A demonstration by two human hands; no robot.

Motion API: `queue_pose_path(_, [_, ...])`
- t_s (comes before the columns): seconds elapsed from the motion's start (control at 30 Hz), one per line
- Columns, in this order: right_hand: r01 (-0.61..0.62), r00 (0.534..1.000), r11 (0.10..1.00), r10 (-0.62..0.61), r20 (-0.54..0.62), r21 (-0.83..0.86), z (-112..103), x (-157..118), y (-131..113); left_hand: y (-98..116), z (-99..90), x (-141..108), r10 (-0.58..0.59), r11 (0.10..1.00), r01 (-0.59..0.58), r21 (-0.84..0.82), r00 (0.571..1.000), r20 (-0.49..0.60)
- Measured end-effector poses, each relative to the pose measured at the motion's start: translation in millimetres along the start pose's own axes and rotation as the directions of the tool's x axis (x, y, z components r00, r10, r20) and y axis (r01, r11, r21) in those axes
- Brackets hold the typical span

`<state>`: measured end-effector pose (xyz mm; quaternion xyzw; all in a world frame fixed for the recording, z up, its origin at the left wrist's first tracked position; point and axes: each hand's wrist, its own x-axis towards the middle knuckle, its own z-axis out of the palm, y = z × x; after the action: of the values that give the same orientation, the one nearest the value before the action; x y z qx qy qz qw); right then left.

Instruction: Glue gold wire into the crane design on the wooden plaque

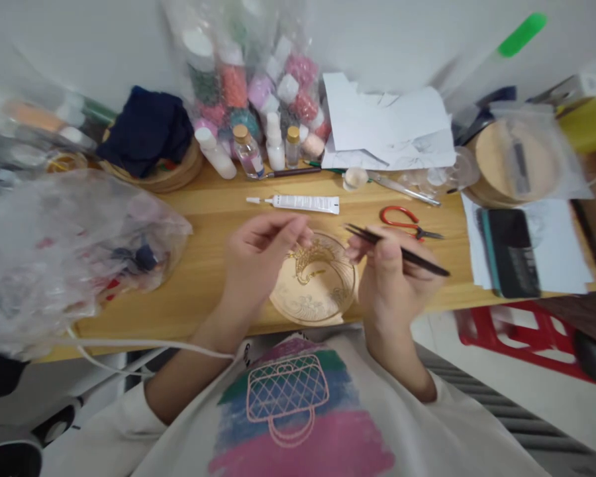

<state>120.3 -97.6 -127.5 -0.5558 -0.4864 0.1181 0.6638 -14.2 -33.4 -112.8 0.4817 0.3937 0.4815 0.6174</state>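
Fingers of the right hand [395, 291] grip black tweezers [424, 263]; the left hand [253, 262] curls its fingers, any hold unclear; fine work at the gold-patterned disc [322, 289] calls for steadiness.

Navy cloth [149, 131], back left; black phone [517, 255] on papers [563, 262], right.

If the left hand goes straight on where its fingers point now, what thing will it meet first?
Probably the tips of the black tweezers in the right hand, or that hand's fingertips; the left hand may be at another height.
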Motion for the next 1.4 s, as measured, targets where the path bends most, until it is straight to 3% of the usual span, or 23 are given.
queue_pose_path(0.03, [-0.013, 0.995, 0.996, 0.022, -0.101, 0.09, 5.5, 1.8, 8.3, -5.2, -3.2, 3.5, -0.032, 0.999, 0.031, -0.019, 0.999, -0.027])
queue_pose_path(0.1, [-0.087, 0.978, 0.99, 0.107, -0.177, 0.113, 14.2, 4.7, 22.4, -12.0, -9.7, 8.9, -0.077, 0.997, 0.076, -0.022, 0.995, -0.065])
queue_pose_path(0.2, [-0.179, 0.963, 0.98, 0.193, -0.189, 0.089, 20.1, 6.7, 32.6, -13.8, -19.1, 12.1, -0.11, 0.991, 0.116, 0.071, 0.99, -0.092])
queue_pose_path(0.27, [-0.184, 0.964, 0.98, 0.196, -0.179, 0.08, 19.5, 6.8, 33.1, -13.1, -27.0, 11.6, -0.05, 0.97, 0.063, 0.235, 0.997, -0.061])
queue_pose_path(0.33, [-0.171, 0.967, 0.982, 0.184, -0.175, 0.084, 16.0, 6.4, 31.0, -13.3, -37.1, 9.7, 0.072, 0.877, -0.094, 0.471, 0.995, 0.064])
queue_pose_path(0.4, [-0.21, 0.963, 0.971, 0.225, -0.15, 0.11, 10.4, 5.4, 27.8, -15.0, -48.6, 6.7, 0.152, 0.676, -0.324, 0.662, 0.94, 0.305])
queue_pose_path(0.5, [-0.34, 0.933, 0.925, 0.355, -0.066, 0.171, 0.1, 1.7, 23.3, -19.5, -63.0, 0.5, 0.111, 0.345, -0.63, 0.696, 0.763, 0.637])
queue_pose_path(0.57, [-0.387, 0.914, 0.899, 0.404, -0.044, 0.205, -6.2, -2.5, 21.7, -22.1, -68.2, -4.1, 0.101, 0.201, -0.726, 0.658, 0.684, 0.723])
queue_pose_path(0.63, [-0.412, 0.902, 0.884, 0.43, -0.039, 0.224, -11.4, -7.3, 21.6, -23.0, -70.0, -8.3, 0.113, 0.115, -0.751, 0.65, 0.66, 0.743])
queue_pose_path(0.9, [-0.404, 0.904, 0.895, 0.422, -0.063, 0.191, -20.5, -17.9, 24.3, -18.6, -66.8, -16.9, 0.118, -0.036, -0.802, 0.596, 0.588, 0.8])
queue_pose_path(1.1, [-0.383, 0.913, 0.903, 0.402, -0.067, 0.193, -24.5, -20.9, 22.8, -12.8, -67.9, -21.1, 0.144, -0.165, -0.839, 0.519, 0.5, 0.854])
queue_pose_path(1.23, [-0.403, 0.906, 0.896, 0.42, -0.059, 0.187, -27.6, -24.4, 21.6, -12.1, -70.9, -25.8, 0.154, -0.146, -0.867, 0.476, 0.456, 0.877])
queue_pose_path(1.4, [-0.446, 0.891, 0.882, 0.454, -0.017, 0.15, -30.6, -29.4, 17.7, -12.4, -69.1, -26.9, 0.163, -0.124, -0.879, 0.461, 0.44, 0.883])
